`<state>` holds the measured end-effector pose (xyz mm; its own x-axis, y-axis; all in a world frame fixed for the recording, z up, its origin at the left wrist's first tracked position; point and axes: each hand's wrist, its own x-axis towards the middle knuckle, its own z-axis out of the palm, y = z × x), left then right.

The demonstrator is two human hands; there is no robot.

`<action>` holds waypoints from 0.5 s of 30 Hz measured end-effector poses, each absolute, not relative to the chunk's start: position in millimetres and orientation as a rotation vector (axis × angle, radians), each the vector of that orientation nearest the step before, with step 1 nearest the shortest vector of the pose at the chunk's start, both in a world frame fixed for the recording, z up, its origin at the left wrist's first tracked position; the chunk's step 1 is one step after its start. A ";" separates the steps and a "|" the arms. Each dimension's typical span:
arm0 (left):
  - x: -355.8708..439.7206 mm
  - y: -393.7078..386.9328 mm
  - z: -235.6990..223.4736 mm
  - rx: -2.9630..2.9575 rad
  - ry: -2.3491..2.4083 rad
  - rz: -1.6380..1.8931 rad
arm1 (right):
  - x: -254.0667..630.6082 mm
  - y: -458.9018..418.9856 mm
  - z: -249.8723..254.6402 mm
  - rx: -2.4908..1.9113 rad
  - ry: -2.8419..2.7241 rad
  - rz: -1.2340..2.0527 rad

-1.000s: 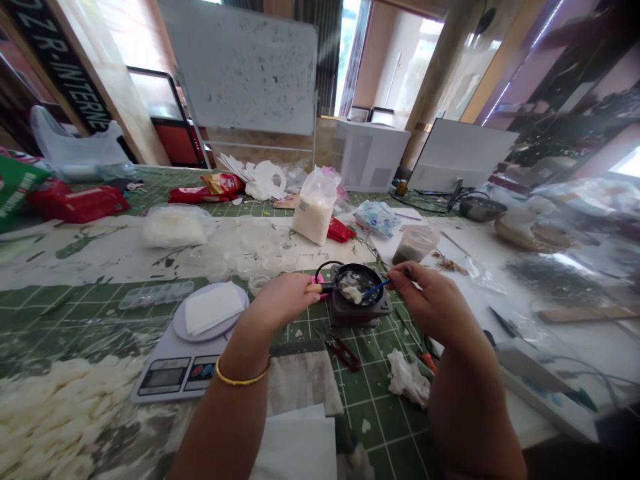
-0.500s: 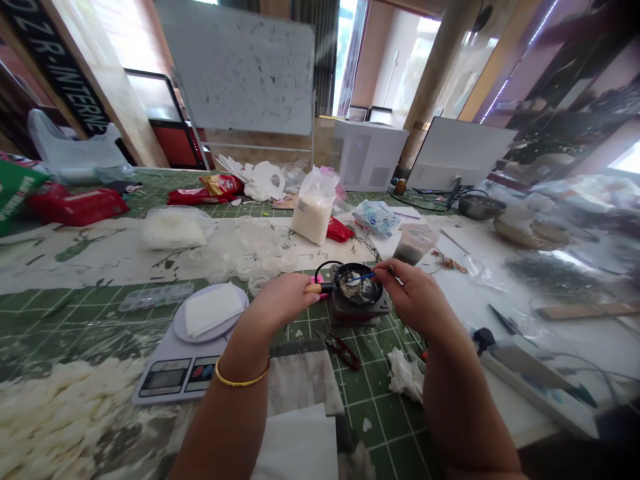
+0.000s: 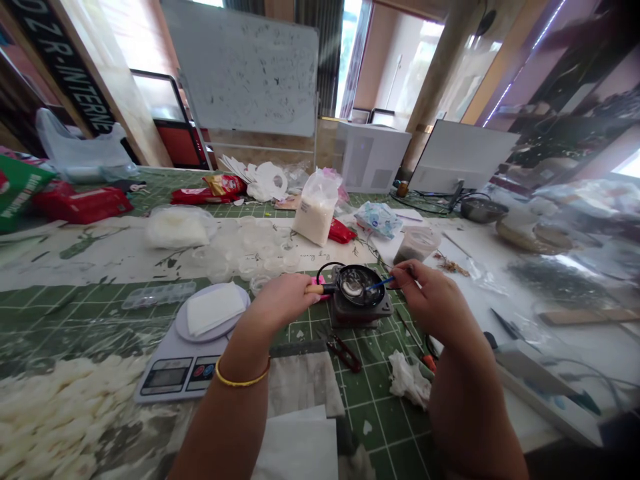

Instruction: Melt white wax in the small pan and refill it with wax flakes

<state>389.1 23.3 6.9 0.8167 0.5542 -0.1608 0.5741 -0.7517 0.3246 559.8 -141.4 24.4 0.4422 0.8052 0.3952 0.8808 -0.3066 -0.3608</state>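
Observation:
A small black pan (image 3: 358,283) sits on a little dark burner (image 3: 361,309) near the table's middle. My left hand (image 3: 283,299) is closed round the pan's wooden handle (image 3: 315,289). My right hand (image 3: 426,297) pinches a thin blue stirring stick (image 3: 379,283) whose tip dips into the pale, partly melted stuff in the pan. A gold bangle (image 3: 242,378) rings my left wrist.
A kitchen scale (image 3: 186,363) with a white pad stands to the left, white flakes (image 3: 50,410) heaped beside it. Red-handled scissors (image 3: 344,352) and a crumpled tissue (image 3: 409,380) lie in front of the burner. Small clear cups (image 3: 260,250), a bag of white granules (image 3: 315,210) and a whiteboard (image 3: 245,67) are behind.
My right hand has kept moving the blue stick around inside the pan, from the near side to the far side and back to the middle. The left hand stays on the handle.

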 end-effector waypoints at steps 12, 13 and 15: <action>368.5 55.2 -0.3 2.548 0.848 -0.167 | 559.1 -141.0 25.7 -2.126 -1.415 -0.133; 366.2 62.8 -5.1 2.530 0.912 -0.194 | 558.3 -141.5 26.4 -2.102 -1.433 -0.101; 366.6 76.6 -18.2 2.523 1.000 -0.253 | 557.0 -140.6 26.9 -2.071 -1.449 -0.064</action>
<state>366.6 76.6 -18.2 0.7256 0.6130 -0.3125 0.6879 -0.6568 0.3088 557.0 -140.6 26.9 0.4015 0.8390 0.3672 0.8680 -0.2207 -0.4449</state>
